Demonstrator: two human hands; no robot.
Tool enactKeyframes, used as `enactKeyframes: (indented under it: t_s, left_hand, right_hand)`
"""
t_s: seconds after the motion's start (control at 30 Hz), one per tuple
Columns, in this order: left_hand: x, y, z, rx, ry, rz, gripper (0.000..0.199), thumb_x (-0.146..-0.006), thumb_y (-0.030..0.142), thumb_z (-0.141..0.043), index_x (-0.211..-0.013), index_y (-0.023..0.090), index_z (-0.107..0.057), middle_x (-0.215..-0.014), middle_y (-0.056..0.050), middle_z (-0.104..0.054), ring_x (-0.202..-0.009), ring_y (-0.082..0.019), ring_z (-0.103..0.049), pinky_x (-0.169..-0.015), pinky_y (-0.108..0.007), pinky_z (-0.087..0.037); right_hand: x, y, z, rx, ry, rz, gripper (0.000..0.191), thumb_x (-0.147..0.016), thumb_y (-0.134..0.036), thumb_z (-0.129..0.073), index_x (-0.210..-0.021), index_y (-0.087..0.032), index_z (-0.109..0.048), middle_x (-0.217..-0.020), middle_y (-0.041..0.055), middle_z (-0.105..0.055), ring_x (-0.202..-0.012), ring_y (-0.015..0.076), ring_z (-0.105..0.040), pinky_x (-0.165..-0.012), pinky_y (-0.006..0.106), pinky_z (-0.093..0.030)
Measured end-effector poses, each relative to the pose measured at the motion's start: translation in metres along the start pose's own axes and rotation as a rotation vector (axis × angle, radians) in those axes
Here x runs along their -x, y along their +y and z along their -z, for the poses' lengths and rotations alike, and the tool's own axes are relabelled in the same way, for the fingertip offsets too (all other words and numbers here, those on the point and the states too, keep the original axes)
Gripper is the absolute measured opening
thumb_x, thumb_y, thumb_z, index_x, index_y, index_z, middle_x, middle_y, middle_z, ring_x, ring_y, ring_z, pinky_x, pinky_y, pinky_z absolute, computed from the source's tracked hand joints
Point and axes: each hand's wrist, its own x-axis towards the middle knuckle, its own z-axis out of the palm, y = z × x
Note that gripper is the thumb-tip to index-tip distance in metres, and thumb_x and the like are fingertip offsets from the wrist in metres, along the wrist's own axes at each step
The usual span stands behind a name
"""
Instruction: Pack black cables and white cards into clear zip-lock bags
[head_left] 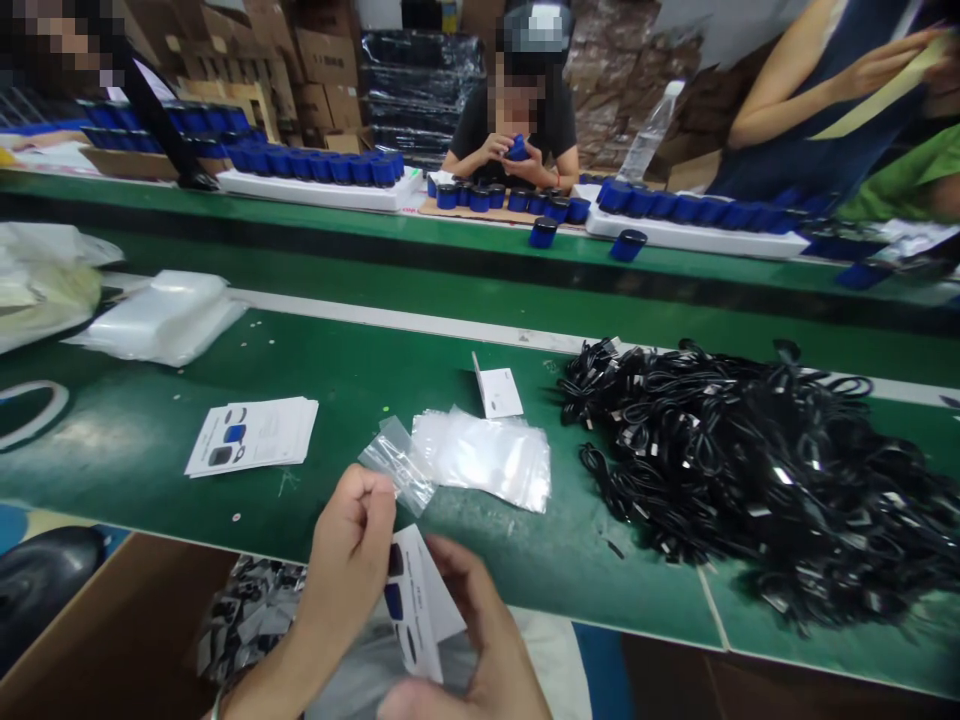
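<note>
I judge the step in hand to be handling the folded leaflet (420, 605), at the lower centre of the frame between my left hand (356, 540) and my right hand (487, 635). My left fingers are curled tight, overlapping the clear bag (397, 450); I cannot tell whether they pinch it, the leaflet or nothing. My right thumb and fingers curve well apart about the leaflet, and I cannot tell how firmly they bear on it. As I read it, the next move calls for a sure pinch on the paper, with its fold lined up and the bag kept flat. The leaflet appears across the near edge of the desk (544, 575), so a slip could drop it. Bare green lies between the leaflet stack (255, 435) and the bag; to the right, the cables (750, 480) crowd close to the bag stack (487, 460), leaving me little sideways room.
</note>
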Motion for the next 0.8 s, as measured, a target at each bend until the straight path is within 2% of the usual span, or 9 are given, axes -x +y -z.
enactKeyframes:
  t_s: [0.07, 0.1, 0.23, 0.27, 0.33, 0.47, 0.57, 0.7, 0.8]
  left_hand:
    - [-0.001, 0.0, 0.0, 0.011, -0.004, -0.005, 0.025, -0.088, 0.033, -0.042, -0.065, 0.023, -0.044, -0.048, 0.009, -0.041, -0.042, -0.01, -0.042, -0.04, -0.018, -0.035]
    - [0.0, 0.0, 0.0, 0.018, -0.017, -0.009, 0.025, -0.087, 0.033, -0.042, -0.065, 0.023, -0.045, -0.047, 0.009, -0.043, -0.04, -0.01, -0.044, -0.04, -0.018, -0.037]
    - [0.003, 0.001, 0.002, -0.002, -0.076, -0.084, 0.024, -0.088, 0.031, -0.043, -0.066, 0.022, -0.048, -0.045, 0.008, -0.051, -0.039, -0.01, -0.051, -0.041, -0.017, -0.041]
    - [0.005, 0.002, 0.003, -0.03, -0.086, -0.118, 0.024, -0.088, 0.031, -0.044, -0.066, 0.022, -0.049, -0.045, 0.008, -0.052, -0.039, -0.01, -0.051, -0.04, -0.017, -0.04]
    - [0.009, 0.003, 0.003, -0.102, -0.09, -0.201, 0.022, -0.088, 0.029, -0.045, -0.068, 0.022, -0.05, -0.047, 0.008, -0.053, -0.039, -0.01, -0.052, -0.039, -0.017, -0.04]
    - [0.016, 0.004, 0.002, -0.295, -0.066, -0.472, 0.019, -0.089, 0.023, -0.045, -0.071, 0.021, -0.051, -0.05, 0.007, -0.058, -0.04, -0.01, -0.055, -0.042, -0.019, -0.039]
    - [0.023, 0.001, -0.002, -0.406, -0.135, -0.653, 0.022, -0.09, 0.019, -0.041, -0.07, 0.021, -0.05, -0.052, 0.005, -0.056, -0.042, -0.011, -0.055, -0.044, -0.021, -0.038]
    - [0.031, -0.005, -0.005, -0.441, -0.283, -0.72, 0.021, -0.092, 0.016, -0.039, -0.075, 0.021, -0.052, -0.064, 0.001, -0.059, -0.056, -0.014, -0.06, -0.054, -0.022, -0.044]
    - [0.034, -0.006, -0.004, -0.401, -0.304, -0.694, 0.018, -0.09, 0.016, -0.041, -0.08, 0.021, -0.055, -0.072, 0.0, -0.057, -0.061, -0.014, -0.059, -0.055, -0.022, -0.045]
  right_hand:
    - [0.003, 0.005, -0.001, 0.032, -0.035, -0.088, 0.02, -0.079, -0.037, -0.061, -0.08, -0.017, -0.059, -0.068, 0.0034, -0.065, -0.057, 0.0169, -0.063, -0.05, 0.024, -0.048]
    - [0.002, 0.005, 0.001, 0.103, 0.002, -0.043, 0.019, -0.084, -0.032, -0.055, -0.072, -0.017, -0.058, -0.06, 0.0017, -0.062, -0.051, 0.0154, -0.061, -0.047, 0.023, -0.045]
    - [-0.006, -0.005, 0.017, 0.509, 0.2, 0.599, 0.01, -0.085, -0.012, -0.051, -0.083, -0.016, -0.059, -0.068, 0.0037, -0.065, -0.057, 0.0148, -0.061, -0.053, 0.023, -0.045]
    - [-0.008, -0.008, 0.02, 0.61, 0.211, 0.72, 0.012, -0.085, -0.01, -0.049, -0.089, -0.015, -0.059, -0.071, 0.0044, -0.066, -0.057, 0.0152, -0.061, -0.053, 0.024, -0.044]
    - [-0.01, -0.012, 0.023, 0.811, 0.228, 0.807, 0.016, -0.087, -0.009, -0.045, -0.095, -0.015, -0.058, -0.07, 0.004, -0.066, -0.054, 0.0164, -0.06, -0.051, 0.026, -0.042]
    - [-0.005, -0.015, 0.021, 1.095, 0.245, 0.677, 0.019, -0.086, -0.008, -0.039, -0.084, -0.019, -0.055, -0.059, -0.0001, -0.06, -0.044, 0.0167, -0.054, -0.045, 0.029, -0.032]
    - [-0.001, -0.018, 0.021, 1.143, 0.159, 0.522, 0.021, -0.081, -0.007, -0.039, -0.073, -0.021, -0.051, -0.056, -0.0006, -0.059, -0.043, 0.0164, -0.056, -0.044, 0.029, -0.027]
    - [-0.002, -0.03, 0.03, 0.944, -0.043, 0.263, 0.015, -0.081, -0.009, -0.041, -0.083, -0.018, -0.054, -0.07, 0.005, -0.067, -0.053, 0.0183, -0.064, -0.046, 0.026, -0.031]
    - [-0.004, -0.039, 0.041, 0.701, -0.19, 0.164, 0.015, -0.085, -0.012, -0.043, -0.084, -0.017, -0.058, -0.078, 0.0062, -0.069, -0.064, 0.0183, -0.066, -0.054, 0.024, -0.039]
